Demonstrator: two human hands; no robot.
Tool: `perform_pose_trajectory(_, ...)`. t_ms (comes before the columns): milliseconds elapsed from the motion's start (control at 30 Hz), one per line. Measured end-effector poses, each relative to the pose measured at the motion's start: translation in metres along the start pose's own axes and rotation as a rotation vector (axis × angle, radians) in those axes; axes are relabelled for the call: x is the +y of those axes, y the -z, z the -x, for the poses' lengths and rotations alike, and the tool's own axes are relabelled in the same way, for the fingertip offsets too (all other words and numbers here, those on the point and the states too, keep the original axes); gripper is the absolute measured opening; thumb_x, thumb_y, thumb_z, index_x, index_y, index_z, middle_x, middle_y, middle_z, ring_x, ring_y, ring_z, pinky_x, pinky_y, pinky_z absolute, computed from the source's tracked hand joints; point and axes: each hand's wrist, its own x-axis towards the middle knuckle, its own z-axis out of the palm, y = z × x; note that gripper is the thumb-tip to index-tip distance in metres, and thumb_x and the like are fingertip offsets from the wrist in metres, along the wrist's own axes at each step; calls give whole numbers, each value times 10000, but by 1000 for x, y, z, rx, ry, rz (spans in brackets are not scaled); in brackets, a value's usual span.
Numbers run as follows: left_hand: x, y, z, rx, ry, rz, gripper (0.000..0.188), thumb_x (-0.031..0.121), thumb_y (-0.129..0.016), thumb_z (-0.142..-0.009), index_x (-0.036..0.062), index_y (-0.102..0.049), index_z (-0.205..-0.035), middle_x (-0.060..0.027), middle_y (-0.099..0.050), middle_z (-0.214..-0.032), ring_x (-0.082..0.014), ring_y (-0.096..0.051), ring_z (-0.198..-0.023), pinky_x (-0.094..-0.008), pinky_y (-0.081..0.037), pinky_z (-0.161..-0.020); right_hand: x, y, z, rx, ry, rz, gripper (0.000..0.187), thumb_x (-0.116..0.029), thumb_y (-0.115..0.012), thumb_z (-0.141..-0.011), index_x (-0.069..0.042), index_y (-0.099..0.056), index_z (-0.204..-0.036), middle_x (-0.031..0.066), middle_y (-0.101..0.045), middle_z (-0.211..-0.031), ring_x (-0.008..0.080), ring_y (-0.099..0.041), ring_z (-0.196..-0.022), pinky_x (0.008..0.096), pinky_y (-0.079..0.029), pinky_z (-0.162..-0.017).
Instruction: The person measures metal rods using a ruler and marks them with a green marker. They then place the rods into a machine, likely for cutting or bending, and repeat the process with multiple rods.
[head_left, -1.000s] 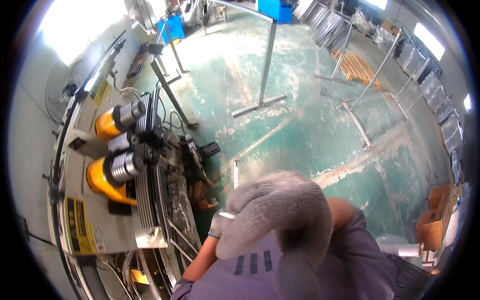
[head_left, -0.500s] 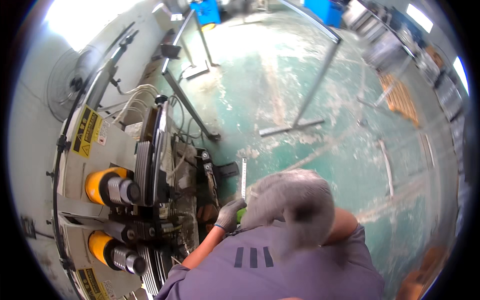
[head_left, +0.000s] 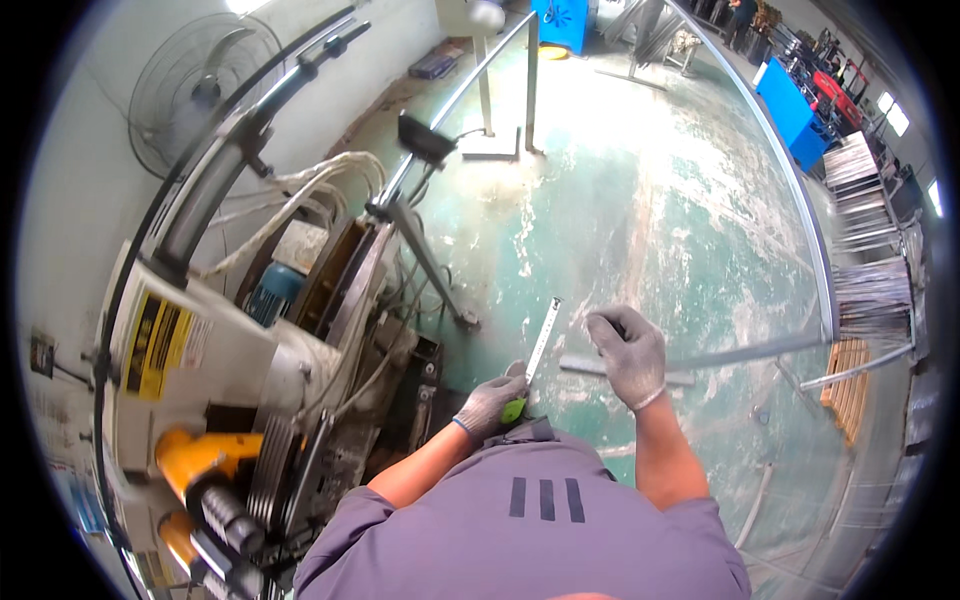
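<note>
My left hand (head_left: 492, 402), in a grey knitted work glove, is closed around a small green tape measure (head_left: 513, 410) in front of my waist. Its pale blade (head_left: 543, 342) sticks out forward, with a dark tip at the free end. To the right of that blade, and apart from it, my right hand (head_left: 632, 358) is raised in a matching grey glove. Its fingers are curled in toward the thumb; whether anything small is between them cannot be made out.
A machine with yellow-orange parts (head_left: 195, 460) and cables stands close on my left, below a wall fan (head_left: 205, 90). Metal frame rails (head_left: 800, 180) reach out ahead and right over the worn green floor (head_left: 600, 230). Stacked material (head_left: 870, 300) and a wooden pallet (head_left: 848, 385) lie at right.
My right hand, blurred and close to the camera before, is lower and farther out now. My left hand still holds the tape measure. The whole view has turned, bringing more floor and background in.
</note>
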Motion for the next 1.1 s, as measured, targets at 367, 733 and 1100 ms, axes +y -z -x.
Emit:
perform_pose_trajectory(367, 300, -141, -219, -94, -75, -740, 530, 503, -732, -1003, 2, -789, -1166, -37, -705, -837, -110, -635, -699, -316, -534, -649, 33, 72, -317, 426, 171, 155, 352, -258, -832, -998, 3, -758, -1222, 54, -744, -900, 119, -660, -779, 310, -563, -737)
perform_pose_trajectory(733, 477, -234, -467, 102, -75, -493, 367, 359, -735, -1056, 2, -761, -1135, 5, -680, -947, -79, -609, -853, -272, -512, -762, 52, 102, -665, -65, -100, 17, 282, -261, -745, -985, -4, -737, -871, 66, -621, -656, 128, -571, -637, 354, -490, -630)
perform_pose_trajectory(1100, 687, -271, -720, 230, -127, -250, 422, 392, -723, -1043, 6, -779, -1202, -31, -745, -1074, -113, -662, -974, -279, -536, -871, 52, 121, -1010, -218, -16, 221, 290, -328, -763, -1005, -42, -809, -998, 180, -784, -892, 267, -762, -786, 384, -588, -760)
